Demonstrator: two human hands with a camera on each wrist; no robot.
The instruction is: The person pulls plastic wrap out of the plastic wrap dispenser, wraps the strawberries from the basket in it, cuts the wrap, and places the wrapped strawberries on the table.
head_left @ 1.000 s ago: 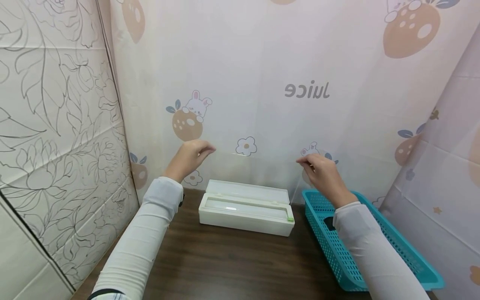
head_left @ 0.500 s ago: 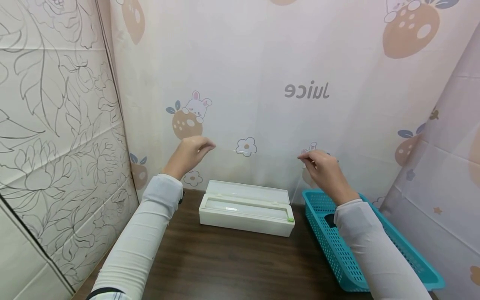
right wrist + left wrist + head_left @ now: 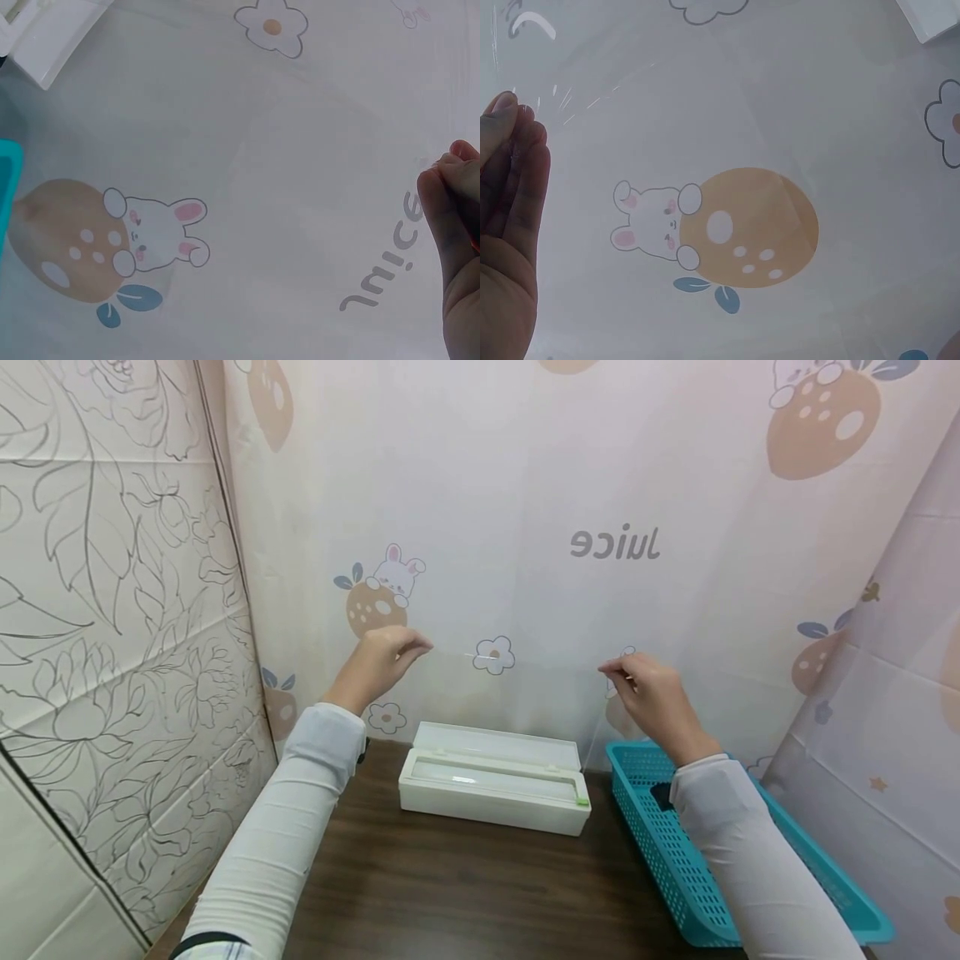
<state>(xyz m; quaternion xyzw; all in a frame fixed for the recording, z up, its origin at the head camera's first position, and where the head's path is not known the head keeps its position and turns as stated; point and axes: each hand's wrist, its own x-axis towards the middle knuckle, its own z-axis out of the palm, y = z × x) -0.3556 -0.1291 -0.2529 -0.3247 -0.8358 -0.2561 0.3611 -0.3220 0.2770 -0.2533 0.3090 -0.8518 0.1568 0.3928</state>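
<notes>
A clear sheet of cling film (image 3: 592, 103) stretches between my two raised hands; only its glints and faint creases show. My left hand (image 3: 377, 668) pinches one corner between thumb and fingertips, and wrinkles fan out from that grip in the left wrist view. At the other side my right hand (image 3: 654, 703) pinches the film the same way. Below and between them, a white cling film dispenser (image 3: 487, 810) sits on the table, its lid (image 3: 495, 743) raised at the back. A small green slider (image 3: 582, 802) shows at its right end. The film's lower edge cannot be made out.
Right of the dispenser stands a teal perforated basket (image 3: 645, 835), partly under my right forearm, with a dark object (image 3: 662, 795) inside. Printed curtains (image 3: 517, 527) hang close behind and on both sides of the dark wooden table (image 3: 450, 893).
Both hands have risen slightly, still pinching the cling film, and the right one has also shifted a little to the right. The dispenser and basket stay in place.
</notes>
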